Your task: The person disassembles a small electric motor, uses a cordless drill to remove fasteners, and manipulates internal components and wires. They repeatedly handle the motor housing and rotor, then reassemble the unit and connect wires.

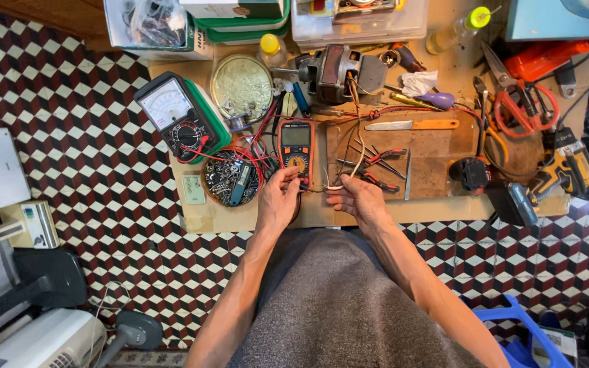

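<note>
While both of my hands sit at the near edge of the low wooden board [438, 211], I read this as the probing step of a wiring check. My left hand [277, 197] is curled, fingertips pinched on what looks like a meter probe tip and a dark lead just below the orange digital multimeter [296, 144]. My right hand [357, 199] is also closed in a pinch, gripping the ends of the pale motor wires [354, 146], which run up across the board to the small electric motor [339, 71] at the far side. The two pinches are near each other but not touching; at this size I cannot tell for sure whether metal meets metal.

To the left stand the green analog multimeter [175, 117] and a round tin of small hardware [230, 178]; red-handled pliers [380, 158] and an orange-handled knife [414, 125] lie just beyond my right hand.

As I judge it, the next move calls for a steady touch: bring one bare wire end onto the probe, keep the other strands clear, and tilt my head so the meter's display is readable.
</note>
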